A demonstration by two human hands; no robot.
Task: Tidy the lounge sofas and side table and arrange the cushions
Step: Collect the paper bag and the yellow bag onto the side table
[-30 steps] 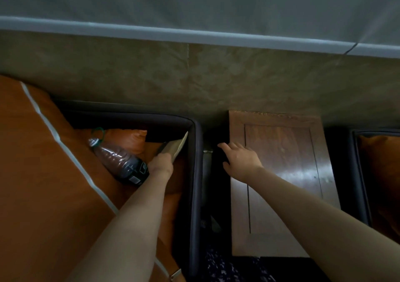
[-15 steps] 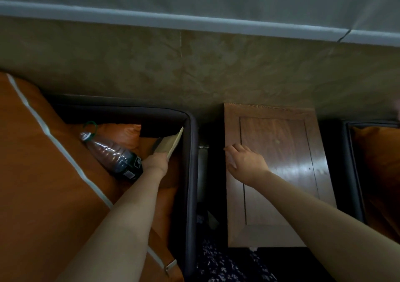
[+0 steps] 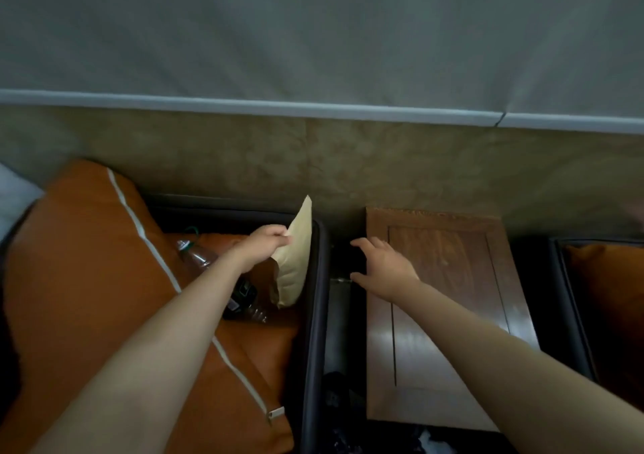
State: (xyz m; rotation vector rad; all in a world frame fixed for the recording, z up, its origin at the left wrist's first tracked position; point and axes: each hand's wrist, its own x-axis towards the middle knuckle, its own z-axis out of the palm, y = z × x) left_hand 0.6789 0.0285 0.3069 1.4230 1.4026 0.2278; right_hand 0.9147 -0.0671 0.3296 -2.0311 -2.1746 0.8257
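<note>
My left hand (image 3: 264,246) pinches a tan paper bag (image 3: 294,262) and holds it above the orange sofa seat, close to the dark armrest (image 3: 315,314). Under my left forearm a plastic bottle (image 3: 223,279) with a dark label lies on the seat. A large orange cushion (image 3: 87,296) with a white stripe fills the left. My right hand (image 3: 383,267) hovers with spread fingers over the left edge of the wooden side table (image 3: 442,314), holding nothing.
A second sofa with an orange seat (image 3: 606,307) stands right of the table. A dark narrow gap (image 3: 343,331) separates the left sofa from the table. The beige wall (image 3: 348,164) runs behind everything. Patterned floor shows at the bottom.
My left hand has lifted the paper bag up off the seat, toward the armrest. My right hand stays at the table's left edge, fingers now spread.
</note>
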